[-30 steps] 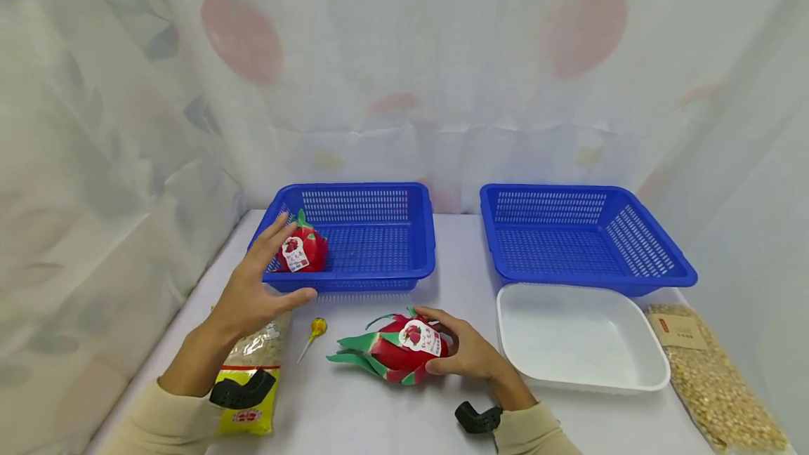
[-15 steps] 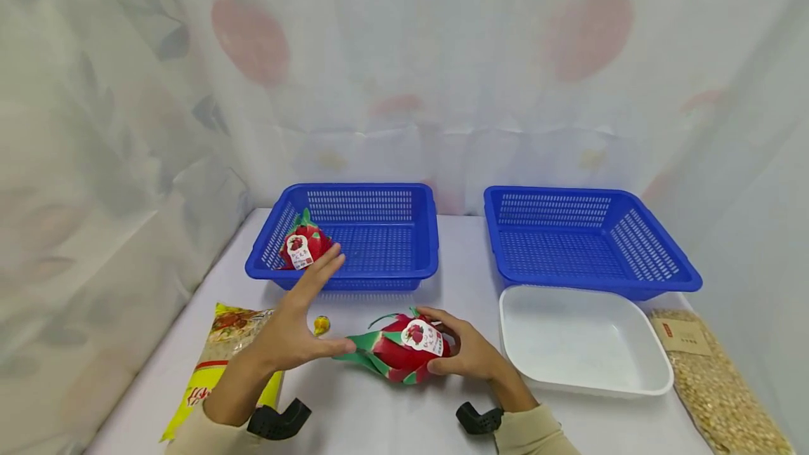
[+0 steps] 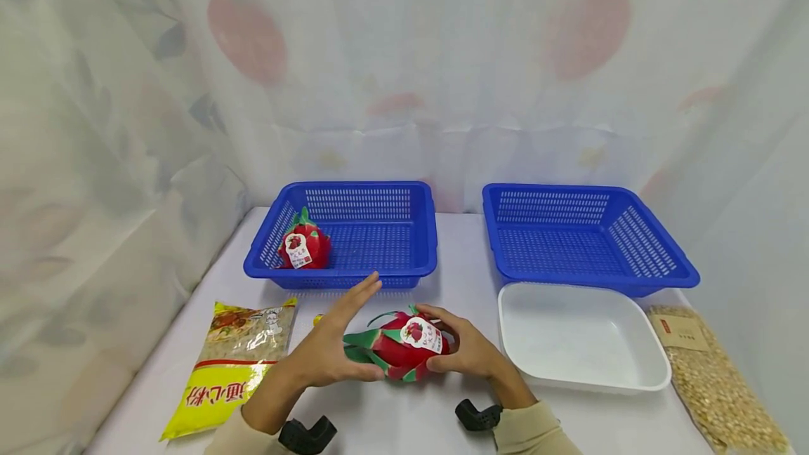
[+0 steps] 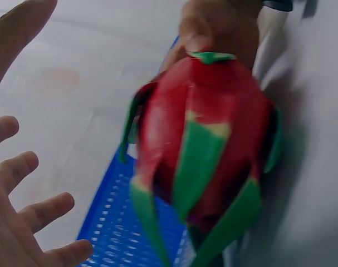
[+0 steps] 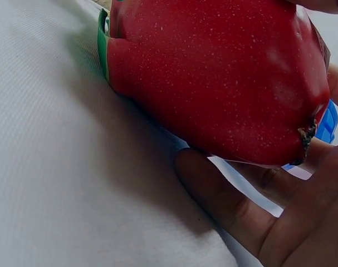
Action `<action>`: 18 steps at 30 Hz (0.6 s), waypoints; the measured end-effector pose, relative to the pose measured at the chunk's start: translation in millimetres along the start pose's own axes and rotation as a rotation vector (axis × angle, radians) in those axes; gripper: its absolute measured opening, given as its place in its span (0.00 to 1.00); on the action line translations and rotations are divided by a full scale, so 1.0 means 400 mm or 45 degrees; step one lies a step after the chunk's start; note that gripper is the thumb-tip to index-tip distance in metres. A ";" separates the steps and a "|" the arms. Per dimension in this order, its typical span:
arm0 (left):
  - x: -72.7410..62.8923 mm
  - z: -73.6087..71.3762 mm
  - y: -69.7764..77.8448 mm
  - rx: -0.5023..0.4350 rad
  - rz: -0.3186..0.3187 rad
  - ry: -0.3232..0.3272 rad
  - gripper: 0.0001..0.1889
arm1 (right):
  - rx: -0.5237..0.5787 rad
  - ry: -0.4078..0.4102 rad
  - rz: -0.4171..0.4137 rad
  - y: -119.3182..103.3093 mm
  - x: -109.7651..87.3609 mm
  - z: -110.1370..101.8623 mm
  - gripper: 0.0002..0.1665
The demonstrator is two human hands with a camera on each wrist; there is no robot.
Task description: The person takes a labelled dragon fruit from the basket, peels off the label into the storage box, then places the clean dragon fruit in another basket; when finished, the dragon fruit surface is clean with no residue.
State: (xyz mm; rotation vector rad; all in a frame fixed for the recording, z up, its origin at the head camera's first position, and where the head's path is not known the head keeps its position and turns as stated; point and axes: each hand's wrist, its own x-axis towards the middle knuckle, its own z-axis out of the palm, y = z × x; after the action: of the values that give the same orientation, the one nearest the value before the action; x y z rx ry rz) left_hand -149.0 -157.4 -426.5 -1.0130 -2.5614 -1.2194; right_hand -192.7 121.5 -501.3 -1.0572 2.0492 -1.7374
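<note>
A red dragon fruit (image 3: 399, 354) with green leaf tips and a white label lies on the table. My right hand (image 3: 469, 348) grips its rounded end, the fingers behind and the thumb in front. From below, the right wrist view shows the fruit (image 5: 219, 78) with fingers curled beneath it. At the leafy end is my left hand (image 3: 331, 350), thumb and fingers spread wide. In the left wrist view its fingers (image 4: 49, 214) stand apart from the fruit (image 4: 213, 100). Just a bit of the yellow lollipop (image 3: 318, 319) shows behind the left hand.
Another dragon fruit (image 3: 306, 246) sits inside the left blue basket (image 3: 354, 276). A second blue basket (image 3: 569, 276) stands at right, behind a white tray (image 3: 581, 335). A yellow pasta bag (image 3: 221, 371) lies at left, a grain bag (image 3: 714, 371) at right.
My left hand has moved right and down from beside the left basket to the dragon fruit's leafy end, covering most of the lollipop. The right hand keeps its grip in place.
</note>
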 end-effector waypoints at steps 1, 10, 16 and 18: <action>0.000 0.011 -0.003 -0.001 -0.028 -0.012 0.59 | -0.001 -0.001 0.002 -0.003 0.001 0.000 0.47; 0.022 0.091 -0.052 0.034 -0.196 -0.195 0.62 | -0.006 -0.001 -0.024 0.007 0.000 -0.002 0.46; 0.030 0.106 -0.067 0.087 -0.217 -0.268 0.64 | -0.030 -0.003 -0.029 0.011 0.000 -0.001 0.46; 0.031 0.109 -0.071 0.087 -0.224 -0.271 0.64 | -0.042 -0.001 -0.038 0.011 0.000 -0.001 0.47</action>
State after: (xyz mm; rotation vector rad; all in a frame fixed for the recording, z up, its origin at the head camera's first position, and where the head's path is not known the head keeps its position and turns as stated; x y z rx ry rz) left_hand -169.1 -131.8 -469.0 -0.9692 -2.8885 -1.1074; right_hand -194.7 121.9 -505.4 -1.1034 2.0792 -1.7227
